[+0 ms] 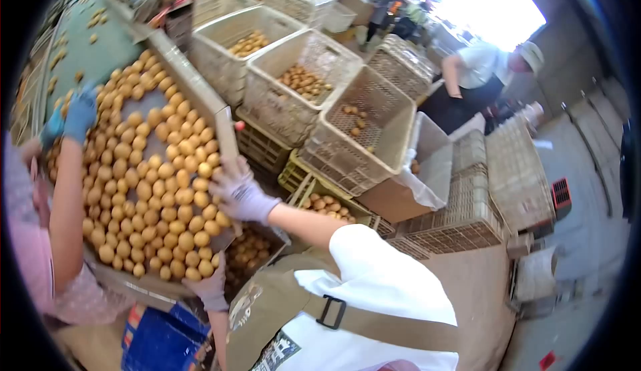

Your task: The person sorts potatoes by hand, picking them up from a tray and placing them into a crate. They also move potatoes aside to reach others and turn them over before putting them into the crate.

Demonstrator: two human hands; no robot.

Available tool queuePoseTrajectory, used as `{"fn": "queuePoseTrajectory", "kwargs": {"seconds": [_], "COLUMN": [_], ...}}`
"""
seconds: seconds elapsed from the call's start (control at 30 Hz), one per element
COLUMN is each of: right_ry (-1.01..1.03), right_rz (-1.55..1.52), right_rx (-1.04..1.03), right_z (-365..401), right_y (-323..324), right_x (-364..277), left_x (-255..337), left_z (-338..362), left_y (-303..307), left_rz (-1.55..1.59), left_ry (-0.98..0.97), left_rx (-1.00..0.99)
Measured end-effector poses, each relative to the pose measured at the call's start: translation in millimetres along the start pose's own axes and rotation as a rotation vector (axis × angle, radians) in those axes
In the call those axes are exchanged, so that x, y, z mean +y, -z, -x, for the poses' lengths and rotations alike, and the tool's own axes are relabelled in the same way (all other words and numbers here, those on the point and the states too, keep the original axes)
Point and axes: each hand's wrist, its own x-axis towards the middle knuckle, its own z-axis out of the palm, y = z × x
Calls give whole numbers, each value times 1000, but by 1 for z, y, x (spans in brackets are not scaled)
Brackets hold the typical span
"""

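Observation:
Many yellow-brown, egg-shaped fruits (153, 191) cover a sorting table, packed close together with a few bare patches between them. My right hand (242, 191), in a pale lilac glove, rests at the table's raised rim (225, 130) with its fingers spread towards the nearest fruits. Lower down, my left hand (210, 287) wears a similar glove and lies at the table's near corner, thumb and fingers apart beside the fruits. Between my two arms, below the table edge, sits a container of more brown fruits (248, 254).
At left a co-worker's blue-gloved hand (81, 112) reaches over the fruits beside a green conveyor belt (93, 44). Plastic crates (364, 130) with some fruits stand beyond the rim. A blue bag (160, 337) lies below. Another person (484, 70) stands farther right.

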Motion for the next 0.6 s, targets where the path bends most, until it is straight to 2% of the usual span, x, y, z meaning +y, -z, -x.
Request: {"fn": "queuePoseTrajectory", "kwargs": {"seconds": [0.13,0.33,0.43,0.5,0.53,0.57,0.6], "right_ry": [-64,-74,-77,-52,-26,3,-17], "right_rz": [-66,-98,-89,-63,-52,-58,32], "right_rx": [-33,-25,-49,0,54,101,-12], "right_z": [3,4,5,6,6,6,1], "right_y": [-2,-3,-7,-10,-11,-16,-10], "right_x": [-5,-6,-5,-2,3,2,0], "left_x": [-2,-2,1,8,12,15,10], "left_z": [4,7,5,0,-5,-6,0], "left_y": [-24,-22,-17,-10,-5,6,1], "left_rz": [261,215,241,447,637,520,404], "left_ry": [91,74,75,239,389,346,295], "left_rx": [259,156,175,223,254,169,92]}}
